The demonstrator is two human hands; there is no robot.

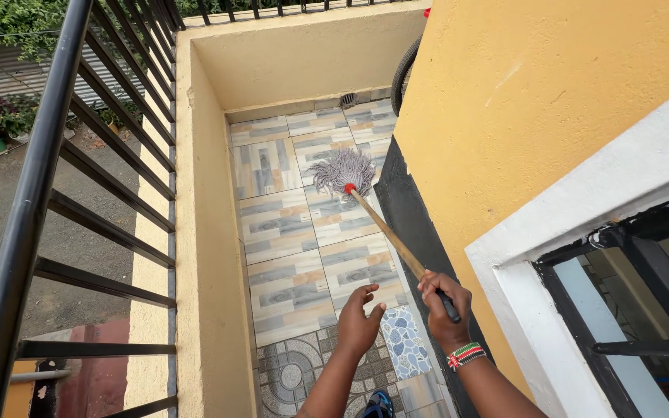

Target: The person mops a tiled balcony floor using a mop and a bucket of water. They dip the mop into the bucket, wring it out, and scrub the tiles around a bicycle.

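A grey string mop [342, 172] with red collar and long wooden handle rests on the patterned tiled balcony floor [288, 294]. The right hand [444, 303] is closed round the handle's end; the left hand [359, 319] hovers open, empty. A yellow wall [536, 93] stands alongside.

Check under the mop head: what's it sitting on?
The mop head lies spread on the grey and beige floor tiles, with tile showing all around it. The tile directly beneath its strands is covered. The right hand grips the wooden handle; the left hand is off it.
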